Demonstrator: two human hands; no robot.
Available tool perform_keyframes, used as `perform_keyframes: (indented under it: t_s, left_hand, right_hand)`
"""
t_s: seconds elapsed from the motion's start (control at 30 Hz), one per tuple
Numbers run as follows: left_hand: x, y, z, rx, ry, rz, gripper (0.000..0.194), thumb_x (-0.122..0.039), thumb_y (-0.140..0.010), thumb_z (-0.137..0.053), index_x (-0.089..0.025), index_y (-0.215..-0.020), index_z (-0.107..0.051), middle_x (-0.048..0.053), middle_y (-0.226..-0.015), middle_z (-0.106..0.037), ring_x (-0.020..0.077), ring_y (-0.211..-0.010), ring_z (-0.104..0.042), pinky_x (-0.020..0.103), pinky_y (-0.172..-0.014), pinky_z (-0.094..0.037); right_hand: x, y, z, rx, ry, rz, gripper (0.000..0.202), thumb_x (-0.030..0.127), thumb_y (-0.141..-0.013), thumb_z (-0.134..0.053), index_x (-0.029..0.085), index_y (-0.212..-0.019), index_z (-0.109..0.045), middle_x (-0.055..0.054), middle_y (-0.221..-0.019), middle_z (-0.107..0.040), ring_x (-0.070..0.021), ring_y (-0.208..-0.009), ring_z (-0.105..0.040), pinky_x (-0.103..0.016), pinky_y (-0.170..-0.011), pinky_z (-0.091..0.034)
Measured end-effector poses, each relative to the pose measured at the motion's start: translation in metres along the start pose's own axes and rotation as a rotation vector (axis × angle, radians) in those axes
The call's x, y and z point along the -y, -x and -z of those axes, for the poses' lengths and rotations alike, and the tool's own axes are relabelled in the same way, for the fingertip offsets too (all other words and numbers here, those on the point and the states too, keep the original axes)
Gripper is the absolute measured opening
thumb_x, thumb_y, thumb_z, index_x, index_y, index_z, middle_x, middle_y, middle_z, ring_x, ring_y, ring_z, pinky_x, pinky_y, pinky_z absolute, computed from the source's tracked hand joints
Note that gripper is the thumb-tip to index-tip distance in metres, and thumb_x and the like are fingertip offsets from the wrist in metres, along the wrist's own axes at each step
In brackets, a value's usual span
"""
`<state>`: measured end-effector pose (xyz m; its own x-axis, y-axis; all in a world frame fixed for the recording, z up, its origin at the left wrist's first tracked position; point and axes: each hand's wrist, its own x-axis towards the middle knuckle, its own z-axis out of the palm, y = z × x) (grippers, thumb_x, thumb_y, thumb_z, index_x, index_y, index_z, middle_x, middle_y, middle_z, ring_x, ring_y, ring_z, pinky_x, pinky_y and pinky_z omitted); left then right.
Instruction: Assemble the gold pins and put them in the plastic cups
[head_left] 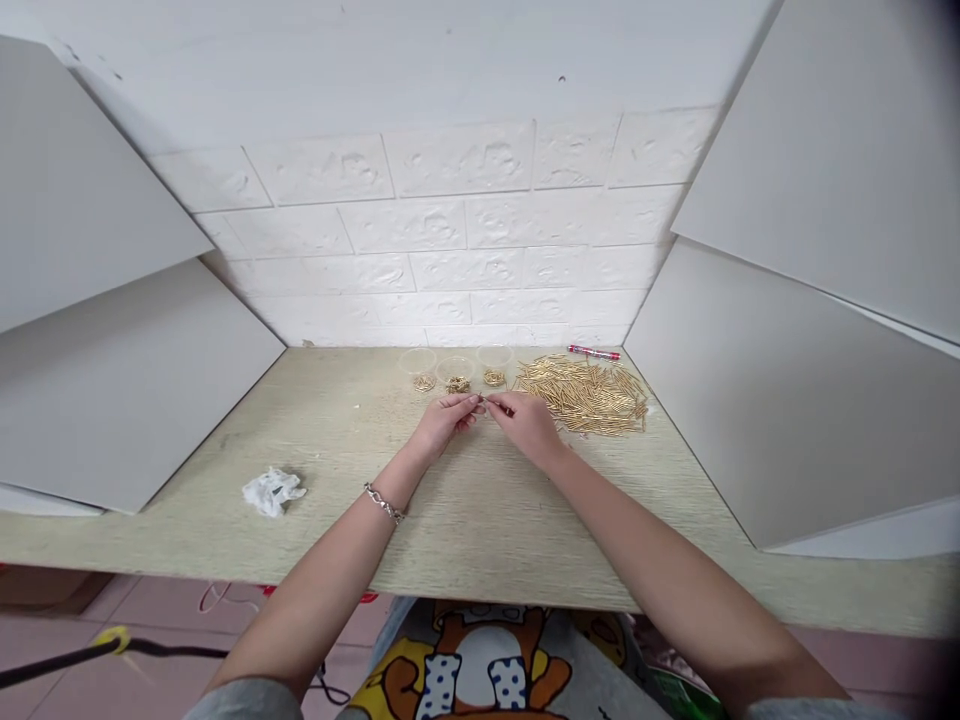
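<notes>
A person's two bare hands meet over the middle of a pale worktop (337, 440). The left hand (448, 418) and right hand (529, 425) are pinching, fingertips almost together, around a small piece (484, 400) too tiny to make out clearly; it sits between them, just above the surface. With so little to grip, a slipped fingertip could drop it, and it might be lost among similar bits. Just beyond the fingers, three clear round containers (455, 359) stand in a row, each seeming to hold a small cluster of gold-coloured parts; a knuckle pushed forward could tip one and mix the contents. Beside the right hand spreads a broad, loose pile of thin gold rods (581, 395), near enough that a sideways sweep of the wrist could scatter them. A red tube (594, 352) lies behind the pile and, being round, might roll if nudged. A crumpled white tissue (274, 491) rests well off to the left. Room to move is widest on the left and toward the body. The white brick-patterned wall (442, 220) closes off the back, grey panels (135, 380) flank both sides, and the front edge is unguarded, so anything rolling that way could fall to the floor.
</notes>
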<state>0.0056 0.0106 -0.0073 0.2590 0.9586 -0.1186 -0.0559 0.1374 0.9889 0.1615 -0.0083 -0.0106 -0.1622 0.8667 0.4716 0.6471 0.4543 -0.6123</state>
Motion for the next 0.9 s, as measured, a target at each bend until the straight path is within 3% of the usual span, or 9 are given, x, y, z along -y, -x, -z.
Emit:
perform_keyframes:
  t_s: [0.27, 0.37, 0.47, 0.57, 0.63, 0.7, 0.8, 0.9]
  left_hand:
    - [0.001, 0.001, -0.003, -0.032, -0.050, -0.034, 0.031, -0.040, -0.057, -0.069, -0.013, -0.073, -0.067, 0.001, -0.067, -0.063, 0.0057, -0.052, -0.045, 0.020, -0.051, -0.034]
    - [-0.001, 0.001, -0.004, -0.034, -0.068, -0.049, 0.028, -0.038, -0.058, -0.068, -0.013, -0.071, -0.066, 0.000, -0.065, -0.061, 0.0052, -0.051, -0.043, 0.020, -0.051, -0.034]
    - [-0.001, 0.000, -0.003, -0.027, -0.083, -0.046, 0.027, -0.038, -0.059, -0.067, -0.013, -0.067, -0.063, 0.000, -0.063, -0.059, 0.0053, -0.051, -0.042, 0.019, -0.049, -0.032]
    - [-0.001, -0.001, -0.001, -0.026, -0.053, -0.033, 0.027, -0.038, -0.060, -0.066, -0.013, -0.067, -0.060, -0.001, -0.062, -0.056, 0.0051, -0.050, -0.042, 0.019, -0.048, -0.032]
    - [0.000, -0.002, 0.000, -0.028, -0.014, -0.029, 0.027, -0.038, -0.061, -0.065, -0.013, -0.068, -0.059, 0.000, -0.064, -0.056, 0.0048, -0.050, -0.041, 0.019, -0.048, -0.032]
    - [0.001, -0.002, 0.001, -0.028, 0.010, -0.032, 0.027, -0.037, -0.062, -0.065, -0.012, -0.069, -0.058, 0.000, -0.066, -0.056, 0.0049, -0.051, -0.042, 0.019, -0.049, -0.032]
    - [0.000, -0.001, 0.002, -0.011, 0.010, -0.041, 0.026, -0.037, -0.064, -0.064, -0.013, -0.070, -0.059, -0.001, -0.061, -0.053, 0.0061, -0.052, -0.042, 0.020, -0.050, -0.031]
    - [0.000, 0.000, 0.003, 0.039, -0.005, -0.061, 0.024, -0.037, -0.066, -0.062, -0.013, -0.073, -0.061, -0.001, -0.059, -0.052, 0.0077, -0.054, -0.043, 0.022, -0.052, -0.032]
  right_hand:
    - [0.008, 0.001, 0.003, 0.136, 0.544, 0.220, 0.034, 0.024, -0.088, -0.032, 0.014, -0.083, -0.064, -0.011, -0.076, -0.065, -0.0179, -0.072, -0.056, -0.028, -0.065, -0.033]
    - [0.013, 0.001, 0.004, 0.160, 0.578, 0.243, 0.033, 0.021, -0.088, -0.031, 0.013, -0.084, -0.063, -0.012, -0.076, -0.064, -0.0178, -0.073, -0.056, -0.028, -0.064, -0.032]
    - [0.014, 0.001, 0.005, 0.119, 0.481, 0.160, 0.033, 0.027, -0.088, -0.033, 0.015, -0.082, -0.063, -0.011, -0.078, -0.064, -0.0173, -0.071, -0.055, -0.027, -0.062, -0.033]
    - [0.010, -0.002, 0.009, 0.106, 0.177, 0.022, 0.032, 0.039, -0.083, -0.041, 0.017, -0.078, -0.065, -0.007, -0.071, -0.064, -0.0158, -0.064, -0.055, -0.026, -0.058, -0.034]
    - [0.007, -0.007, 0.014, 0.145, -0.162, -0.140, 0.040, 0.049, -0.080, -0.043, 0.016, -0.079, -0.065, -0.006, -0.067, -0.063, -0.0139, -0.057, -0.054, -0.024, -0.054, -0.036]
    - [0.005, -0.011, 0.021, 0.234, -0.570, -0.328, 0.057, 0.059, -0.080, -0.032, 0.013, -0.089, -0.063, -0.009, -0.074, -0.065, -0.0139, -0.057, -0.056, -0.025, -0.052, -0.039]
    - [0.007, -0.013, 0.034, 0.484, -1.099, -0.440, 0.078, 0.066, -0.079, -0.006, 0.013, -0.108, -0.056, -0.015, -0.107, -0.060, -0.0194, -0.084, -0.059, -0.031, -0.066, -0.046]
    - [0.012, -0.010, 0.043, 0.677, -1.392, -0.432, 0.090, 0.070, -0.073, 0.008, 0.016, -0.121, -0.045, -0.014, -0.130, -0.043, -0.0243, -0.111, -0.047, -0.042, -0.081, -0.043]
